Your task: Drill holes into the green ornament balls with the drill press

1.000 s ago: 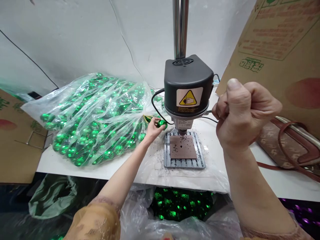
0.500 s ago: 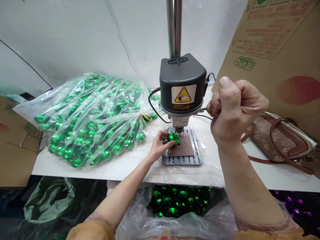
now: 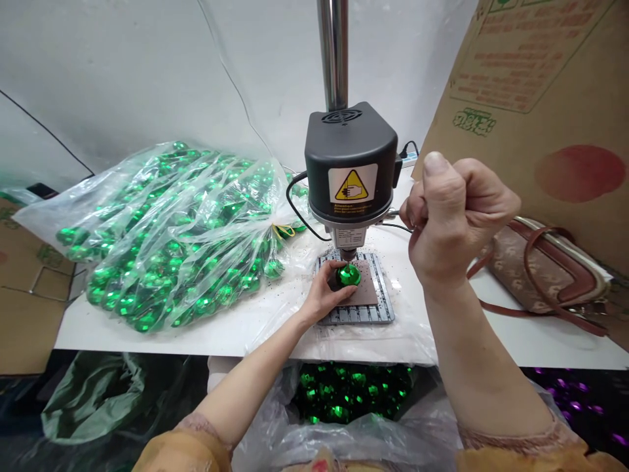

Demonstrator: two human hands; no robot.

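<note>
My left hand pinches a shiny green faceted ball between thumb and fingers. The ball sits on a brown square pad on the slotted metal base, directly beneath the chuck of a small black drill press. Whether a bit touches the ball I cannot tell. To the right of the motor housing, my right hand is closed in a fist around the press's feed lever, most of which the fingers hide.
A tied clear bag of green balls lies left on the white table. Below the front edge, a plastic-lined container holds green balls. A patterned handbag and a cardboard box stand right. Dark shavings are scattered around the base.
My left hand has moved the green ball slightly right, from beside the chuck to under it. My right hand keeps its fist on the lever. The view has shifted a little.
</note>
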